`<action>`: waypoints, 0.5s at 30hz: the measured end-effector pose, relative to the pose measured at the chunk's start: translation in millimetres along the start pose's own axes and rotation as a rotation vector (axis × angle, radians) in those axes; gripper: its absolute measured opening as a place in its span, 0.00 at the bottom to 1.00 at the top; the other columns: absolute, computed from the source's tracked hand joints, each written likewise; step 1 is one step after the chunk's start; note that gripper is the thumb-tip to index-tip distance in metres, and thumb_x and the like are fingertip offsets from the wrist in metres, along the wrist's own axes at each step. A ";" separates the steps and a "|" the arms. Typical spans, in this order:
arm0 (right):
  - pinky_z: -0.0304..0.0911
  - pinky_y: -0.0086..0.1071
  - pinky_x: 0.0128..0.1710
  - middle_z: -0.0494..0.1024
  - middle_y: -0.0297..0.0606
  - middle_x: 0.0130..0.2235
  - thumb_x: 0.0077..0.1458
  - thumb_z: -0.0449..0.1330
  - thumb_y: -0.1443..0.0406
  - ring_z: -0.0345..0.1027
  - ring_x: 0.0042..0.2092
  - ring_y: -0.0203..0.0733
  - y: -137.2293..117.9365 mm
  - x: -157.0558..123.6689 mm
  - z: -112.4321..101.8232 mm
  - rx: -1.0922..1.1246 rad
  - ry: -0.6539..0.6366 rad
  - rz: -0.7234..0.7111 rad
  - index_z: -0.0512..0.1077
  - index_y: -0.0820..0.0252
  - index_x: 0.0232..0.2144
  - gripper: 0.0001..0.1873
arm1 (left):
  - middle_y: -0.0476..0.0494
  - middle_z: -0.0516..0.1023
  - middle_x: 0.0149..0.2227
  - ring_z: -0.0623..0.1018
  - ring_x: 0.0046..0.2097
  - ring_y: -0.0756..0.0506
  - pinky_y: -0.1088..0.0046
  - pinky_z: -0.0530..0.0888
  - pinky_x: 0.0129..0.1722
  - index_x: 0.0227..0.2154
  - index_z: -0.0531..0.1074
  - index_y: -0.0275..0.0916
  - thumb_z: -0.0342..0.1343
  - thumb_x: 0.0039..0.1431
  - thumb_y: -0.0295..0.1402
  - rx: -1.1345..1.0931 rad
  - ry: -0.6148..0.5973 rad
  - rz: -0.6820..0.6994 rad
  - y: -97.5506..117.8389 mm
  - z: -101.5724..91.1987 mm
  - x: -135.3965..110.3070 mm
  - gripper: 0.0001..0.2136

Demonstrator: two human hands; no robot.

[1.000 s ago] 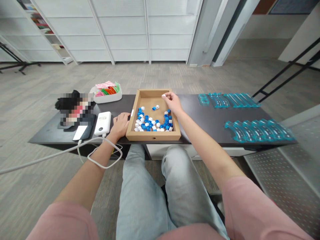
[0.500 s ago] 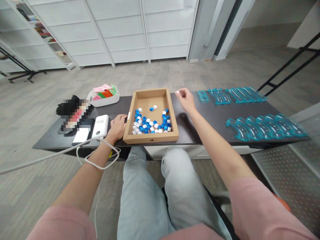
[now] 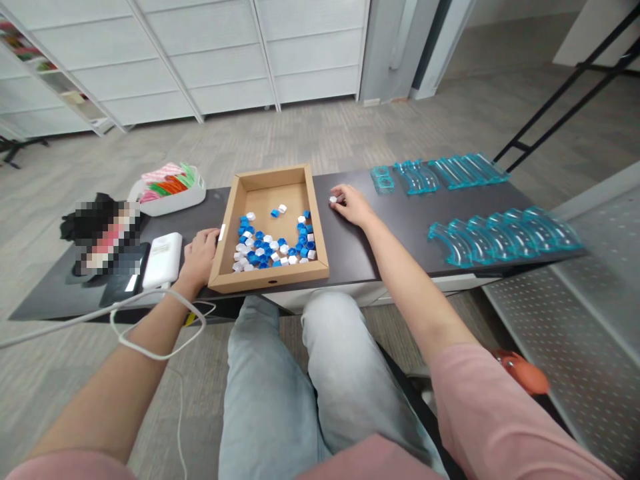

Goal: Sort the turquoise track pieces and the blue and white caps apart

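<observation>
A shallow cardboard box [image 3: 320, 227] stands on the dark table, with several small white and blue hexagonal pieces [image 3: 273, 245] loose inside, mostly toward its near side. My right hand [image 3: 354, 207] is to the right of the box, low over the tabletop. Its fingertips pinch a white hexagonal piece [image 3: 333, 199]; whether that piece touches the table I cannot tell. My left hand [image 3: 200, 253] lies on the table against the box's left wall, its fingers loosely extended and holding nothing.
Clear teal plastic parts lie in rows at the right: curved pieces [image 3: 505, 233] in front, straight ones [image 3: 470, 171] behind. A white power bank [image 3: 163, 260] with a cable [image 3: 165, 353] sits left of my hand. Behind it stands a white tray [image 3: 173, 203] of colourful strips.
My right hand has come down toward the tabletop, still pinching the white piece. The whole view has shifted, so the table appears further left. My left hand stays by the box.
</observation>
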State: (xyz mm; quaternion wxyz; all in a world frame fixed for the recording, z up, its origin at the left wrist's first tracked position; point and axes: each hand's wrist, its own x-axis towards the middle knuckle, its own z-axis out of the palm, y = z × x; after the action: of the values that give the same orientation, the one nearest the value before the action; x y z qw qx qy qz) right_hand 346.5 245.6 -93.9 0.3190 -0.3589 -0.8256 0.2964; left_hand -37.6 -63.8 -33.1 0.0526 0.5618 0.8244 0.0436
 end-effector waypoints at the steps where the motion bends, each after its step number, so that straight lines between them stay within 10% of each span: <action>1: 0.79 0.50 0.61 0.83 0.47 0.61 0.63 0.71 0.67 0.83 0.52 0.52 1.3 -0.5 0.5 0.049 0.002 -0.015 0.80 0.54 0.63 0.27 | 0.19 0.64 0.81 0.67 0.80 0.27 0.41 0.63 0.82 0.79 0.63 0.31 0.41 0.80 0.40 -0.001 -0.003 -0.001 0.6 -0.4 -0.4 0.31; 15: 0.79 0.49 0.58 0.82 0.45 0.55 0.63 0.69 0.60 0.79 0.46 0.49 -9.5 -7.7 -3.1 0.073 0.057 0.007 0.82 0.54 0.54 0.18 | 0.23 0.67 0.80 0.69 0.80 0.29 0.43 0.62 0.82 0.77 0.66 0.37 0.43 0.80 0.39 -0.058 0.019 -0.011 4.4 -1.3 0.8 0.28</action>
State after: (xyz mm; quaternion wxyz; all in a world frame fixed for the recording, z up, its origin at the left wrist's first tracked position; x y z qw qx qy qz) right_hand 349.1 235.0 -87.6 0.3542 -0.3579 -0.8037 0.3172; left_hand -34.0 -61.4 -31.2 0.0613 0.5552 0.8263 0.0726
